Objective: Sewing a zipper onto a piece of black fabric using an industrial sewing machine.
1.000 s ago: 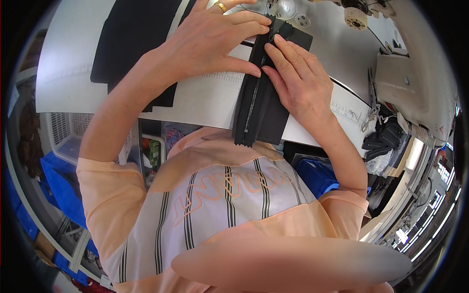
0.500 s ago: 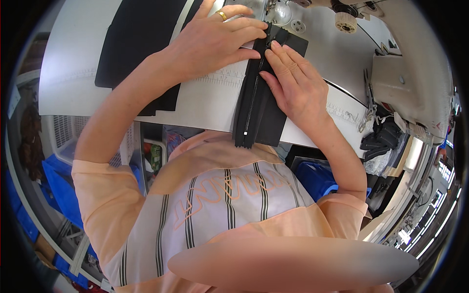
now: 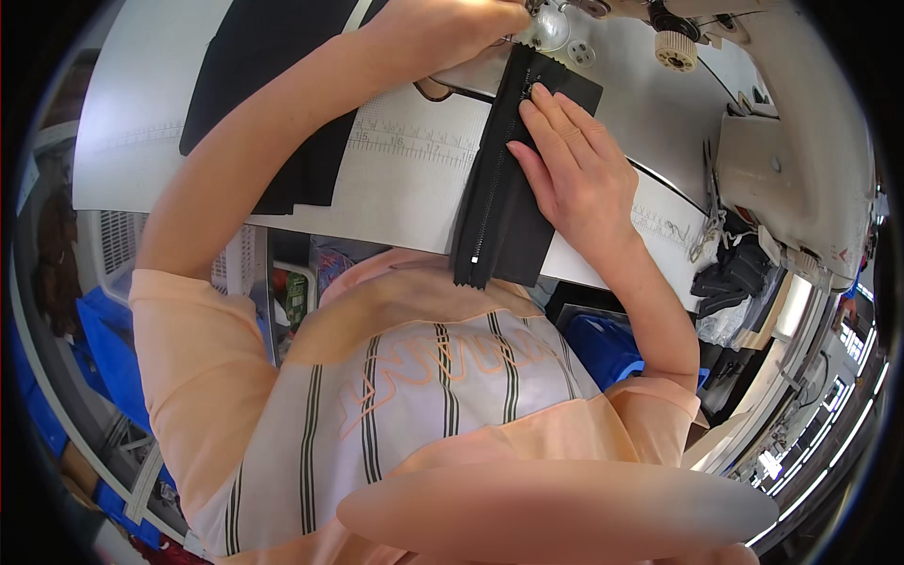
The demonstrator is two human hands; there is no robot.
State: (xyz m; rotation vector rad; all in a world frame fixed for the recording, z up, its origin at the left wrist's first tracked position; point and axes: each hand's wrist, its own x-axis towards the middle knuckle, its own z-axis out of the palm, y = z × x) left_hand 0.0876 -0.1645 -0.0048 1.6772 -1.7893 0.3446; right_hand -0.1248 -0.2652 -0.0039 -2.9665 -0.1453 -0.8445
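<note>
A black zipper (image 3: 484, 202) lies lengthwise on a black fabric strip (image 3: 523, 221), with its lower end over the table's near edge. My right hand (image 3: 584, 174) rests flat on the strip, fingers stretched toward the zipper's upper end. At the top edge, my left hand (image 3: 447, 36) reaches up beside the sewing machine's needle area (image 3: 546, 28). Its fingertips are pinched close together there, and the picture's edge cuts off part of the hand. Whatever lies between those fingers is too hidden to make out.
Black fabric pieces (image 3: 254, 89) lie at left on the white table (image 3: 132, 141), which has printed ruler scales. The sewing machine body (image 3: 796, 188) stands at right, near scissors (image 3: 711, 174) and dark scraps (image 3: 734, 273). Below are a white basket (image 3: 118, 250) and a blue bin (image 3: 603, 347).
My left hand has left the zipper and moved up to the needle area, its fingers closing together. My right hand stays on the strip, which has barely shifted.
</note>
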